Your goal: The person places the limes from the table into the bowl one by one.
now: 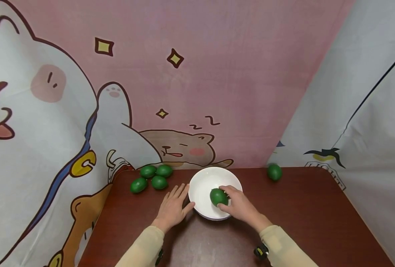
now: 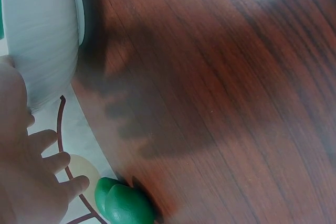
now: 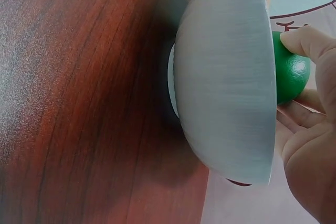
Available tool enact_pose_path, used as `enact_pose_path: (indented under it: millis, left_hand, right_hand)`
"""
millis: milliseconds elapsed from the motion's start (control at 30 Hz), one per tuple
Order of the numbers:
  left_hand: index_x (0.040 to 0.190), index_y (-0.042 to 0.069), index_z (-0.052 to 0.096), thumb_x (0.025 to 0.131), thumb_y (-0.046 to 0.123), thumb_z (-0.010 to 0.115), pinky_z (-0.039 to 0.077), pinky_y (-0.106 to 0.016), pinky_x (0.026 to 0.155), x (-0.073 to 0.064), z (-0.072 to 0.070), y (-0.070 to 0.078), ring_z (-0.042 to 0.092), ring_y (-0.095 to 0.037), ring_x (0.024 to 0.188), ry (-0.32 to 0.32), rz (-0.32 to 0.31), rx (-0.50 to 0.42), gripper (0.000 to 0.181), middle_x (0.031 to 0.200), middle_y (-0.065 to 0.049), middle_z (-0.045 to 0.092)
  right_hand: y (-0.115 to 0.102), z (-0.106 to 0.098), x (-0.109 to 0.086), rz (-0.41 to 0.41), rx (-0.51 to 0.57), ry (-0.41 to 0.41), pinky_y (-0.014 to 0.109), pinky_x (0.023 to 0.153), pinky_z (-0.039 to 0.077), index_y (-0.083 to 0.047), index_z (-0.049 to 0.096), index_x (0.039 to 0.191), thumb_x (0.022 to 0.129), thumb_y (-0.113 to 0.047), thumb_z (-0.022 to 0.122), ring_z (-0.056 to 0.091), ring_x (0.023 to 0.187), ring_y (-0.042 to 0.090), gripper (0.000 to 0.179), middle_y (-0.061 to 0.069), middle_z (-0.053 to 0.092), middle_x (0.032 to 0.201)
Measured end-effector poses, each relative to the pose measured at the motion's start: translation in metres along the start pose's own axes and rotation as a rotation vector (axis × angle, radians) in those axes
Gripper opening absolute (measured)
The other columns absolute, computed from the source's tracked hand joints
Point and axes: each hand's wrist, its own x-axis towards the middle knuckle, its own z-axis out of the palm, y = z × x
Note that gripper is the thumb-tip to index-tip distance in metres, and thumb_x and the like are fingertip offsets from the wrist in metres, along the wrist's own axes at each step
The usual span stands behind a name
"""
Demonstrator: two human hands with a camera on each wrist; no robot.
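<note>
A white bowl [image 1: 197, 193] stands upright near the middle of the table, between both hands. My right hand [image 1: 243, 207] pinches a green lime [image 1: 218, 197] between thumb and fingers, over the inside of the bowl. In the right wrist view the held lime [image 3: 291, 72] shows partly above the rim, its lower part hidden by the bowl wall. At the bowl's left side rests my left hand [image 1: 173, 207], fingers straight and spread, thumb at the rim. The left wrist view shows these fingers [image 2: 55, 162] beside the bowl's outer wall [image 2: 44, 35].
Several more limes [image 1: 159, 182] lie grouped at the table's back left. A single lime [image 1: 274, 172] sits at the back right edge. The dark wooden table [image 1: 304, 218] ends at a printed cloth backdrop [image 1: 244, 92].
</note>
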Motion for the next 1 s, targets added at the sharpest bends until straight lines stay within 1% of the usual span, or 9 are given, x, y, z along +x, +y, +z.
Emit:
enact_pose_path:
  millis: [233, 400, 533, 667, 800, 1000]
  left_hand:
    - [0.162, 0.013, 0.037, 0.103, 0.056, 0.053, 0.031, -0.063, 0.118, 0.000, 0.001, -0.001, 0.034, -0.039, 0.151, 0.009, 0.008, 0.001, 0.075, 0.162, -0.015, 0.041]
    - [0.162, 0.013, 0.037, 0.103, 0.056, 0.053, 0.032, -0.062, 0.118, 0.000, 0.000, 0.000, 0.035, -0.039, 0.151, 0.007, 0.007, 0.002, 0.074, 0.163, -0.015, 0.041]
    - [0.161, 0.012, 0.039, 0.103, 0.054, 0.055, 0.033, -0.063, 0.117, -0.001, -0.001, 0.001, 0.036, -0.040, 0.150, 0.017, 0.013, -0.005, 0.073, 0.162, -0.015, 0.042]
    - [0.161, 0.013, 0.038, 0.103, 0.054, 0.055, 0.032, -0.062, 0.117, 0.000, -0.002, 0.001, 0.036, -0.040, 0.150, 0.012, 0.011, -0.002, 0.073, 0.162, -0.015, 0.042]
    - [0.162, 0.013, 0.036, 0.103, 0.055, 0.054, 0.032, -0.063, 0.118, 0.000, -0.002, 0.001, 0.035, -0.040, 0.151, 0.006, 0.006, -0.003, 0.074, 0.162, -0.015, 0.041]
    - [0.162, 0.014, 0.036, 0.103, 0.056, 0.053, 0.031, -0.062, 0.118, -0.001, -0.001, 0.000, 0.034, -0.039, 0.151, 0.008, -0.002, -0.008, 0.074, 0.163, -0.014, 0.041]
  right_hand:
    - [-0.005, -0.001, 0.003, -0.034, -0.047, -0.062, 0.032, 0.083, 0.058, -0.001, 0.067, 0.127, 0.081, -0.022, 0.085, 0.067, 0.096, 0.019, 0.054, 0.009, 0.070, 0.113]
    - [-0.009, -0.003, 0.006, -0.050, -0.077, -0.105, 0.035, 0.084, 0.057, 0.001, 0.067, 0.124, 0.079, -0.021, 0.085, 0.067, 0.097, 0.021, 0.053, 0.010, 0.071, 0.113]
    - [-0.013, -0.005, 0.009, -0.033, -0.074, -0.166, 0.038, 0.087, 0.057, 0.003, 0.066, 0.125, 0.081, -0.020, 0.084, 0.067, 0.101, 0.024, 0.053, 0.013, 0.071, 0.116]
    - [-0.015, -0.007, 0.012, -0.020, -0.085, -0.222, 0.039, 0.088, 0.056, 0.003, 0.065, 0.128, 0.083, -0.020, 0.083, 0.066, 0.103, 0.023, 0.054, 0.014, 0.070, 0.118]
    - [-0.016, -0.007, 0.015, -0.037, -0.099, -0.257, 0.038, 0.085, 0.055, 0.003, 0.065, 0.127, 0.083, -0.020, 0.083, 0.065, 0.100, 0.022, 0.053, 0.012, 0.070, 0.116]
    - [-0.018, -0.007, 0.021, -0.029, -0.122, -0.311, 0.035, 0.081, 0.054, 0.002, 0.065, 0.127, 0.084, -0.021, 0.081, 0.061, 0.093, 0.017, 0.051, 0.009, 0.069, 0.112]
